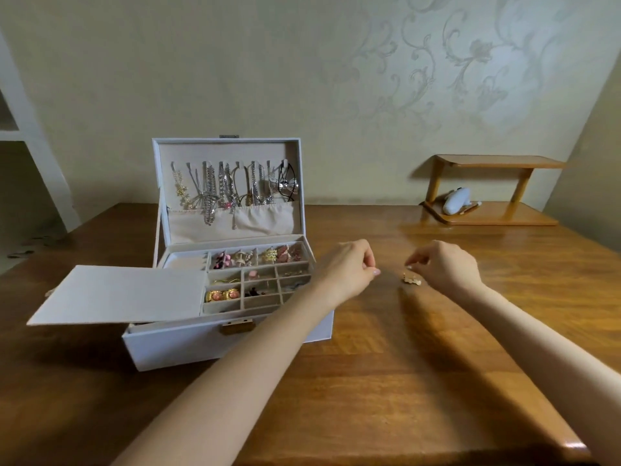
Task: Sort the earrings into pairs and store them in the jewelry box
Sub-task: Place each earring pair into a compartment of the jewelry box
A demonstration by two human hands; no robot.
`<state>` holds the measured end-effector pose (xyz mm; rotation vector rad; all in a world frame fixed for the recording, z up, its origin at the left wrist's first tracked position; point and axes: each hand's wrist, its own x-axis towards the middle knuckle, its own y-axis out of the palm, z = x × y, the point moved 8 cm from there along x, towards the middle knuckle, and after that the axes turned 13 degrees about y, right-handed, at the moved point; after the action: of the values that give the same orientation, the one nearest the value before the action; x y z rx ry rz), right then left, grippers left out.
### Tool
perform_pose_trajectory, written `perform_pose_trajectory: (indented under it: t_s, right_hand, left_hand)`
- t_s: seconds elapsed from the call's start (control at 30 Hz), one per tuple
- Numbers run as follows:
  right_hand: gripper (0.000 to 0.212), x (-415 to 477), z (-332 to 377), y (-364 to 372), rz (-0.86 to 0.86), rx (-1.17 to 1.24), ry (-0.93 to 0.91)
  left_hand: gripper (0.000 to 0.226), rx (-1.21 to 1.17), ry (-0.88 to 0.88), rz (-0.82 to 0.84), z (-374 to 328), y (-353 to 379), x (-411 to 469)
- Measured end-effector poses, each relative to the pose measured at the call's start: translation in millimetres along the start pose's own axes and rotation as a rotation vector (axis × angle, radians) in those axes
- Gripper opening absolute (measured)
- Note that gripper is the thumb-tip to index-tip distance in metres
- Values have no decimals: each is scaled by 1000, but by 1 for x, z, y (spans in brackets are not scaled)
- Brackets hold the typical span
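Wood-grain table against a pale scrolled-wallpaper wall, and both arms reach out over it. The left hand hovers with fingers curled and thumb against forefinger. It may be pinching something tiny, but from here I cannot tell. Just to its right, between the two hands, a small cluster of gold earrings lies on the bare wood. The right hand is directly above and beside them, fingertips drawn together over the cluster. Whether it already grips one I cannot tell either.

My judgement is that this is a matching step. It would go best by lifting one piece with a light fingertip pinch, holding it against its partner to check they match, and carrying the two together so that neither drops on the wood.

Left of the left hand stands the white jewelry box, open. A flat inner flap is swung out on the side far from the hands. The upright lid has necklaces hanging over a fabric pocket. The divided tray holds a round gold-and-pink pair in a near cell, and pink, dark and gold pieces fill the far row. The cells nearest the left hand look sparse.

Well beyond the right hand is a little wooden shelf with a white object on its lower board.
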<state>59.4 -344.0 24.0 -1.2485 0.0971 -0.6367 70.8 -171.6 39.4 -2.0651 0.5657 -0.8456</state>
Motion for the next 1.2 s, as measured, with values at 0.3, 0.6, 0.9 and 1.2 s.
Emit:
perform_pose_trajectory:
  t_s: [0.3, 0.6, 0.9, 1.2]
  right_hand:
    - [10, 10, -20, 15, 52, -54, -19]
    - [8, 8, -24, 13, 55, 9, -33]
    - [8, 7, -20, 6, 89, 115, -35]
    - [10, -4, 5, -8, 179, 308, -79]
  left_hand:
    - [20, 99, -22, 152, -11, 67, 67]
    - [22, 218, -70, 244, -1, 89, 84]
    - [25, 164, -68, 268, -4, 84, 79]
    - [13, -5, -40, 100, -1, 30, 59]
